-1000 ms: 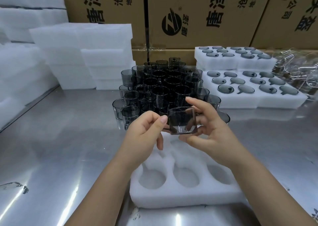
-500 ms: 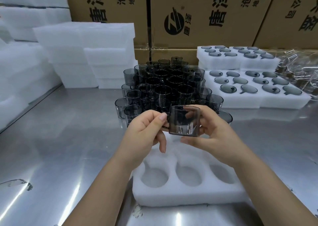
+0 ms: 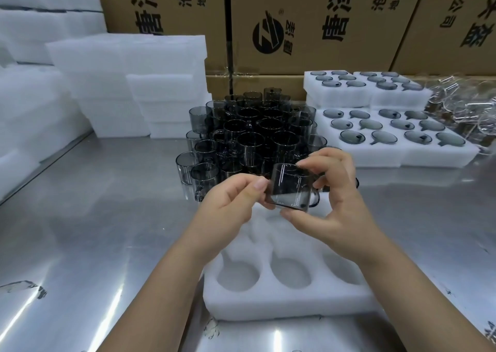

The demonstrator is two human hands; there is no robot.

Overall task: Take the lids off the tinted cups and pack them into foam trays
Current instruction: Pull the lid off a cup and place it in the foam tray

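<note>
Far left: stacks of blank white foam (image 3: 128, 83) on the metal table (image 3: 107, 217). Exact number not determinable.

Centre, far: a dense cluster of tinted cups (image 3: 257, 134), too overlapped to count.

Centre, near: the left hand (image 3: 230, 204) pinches the left edge of one held cup (image 3: 292, 188), thumb and fingers closed on it. The cup is tilted, handle to the right, above the far end of the near foam tray (image 3: 268, 306). Three empty pockets are visible in that tray.

The right hand (image 3: 335, 198) clamps the same cup, fingertips on its upper rim and thumb under its lower edge.

Right, far: four packed trays (image 3: 402, 155), six cups each. A heap of clear glass pieces (image 3: 461, 102) lies beside them. Cardboard boxes (image 3: 322, 29) stand behind.
</note>
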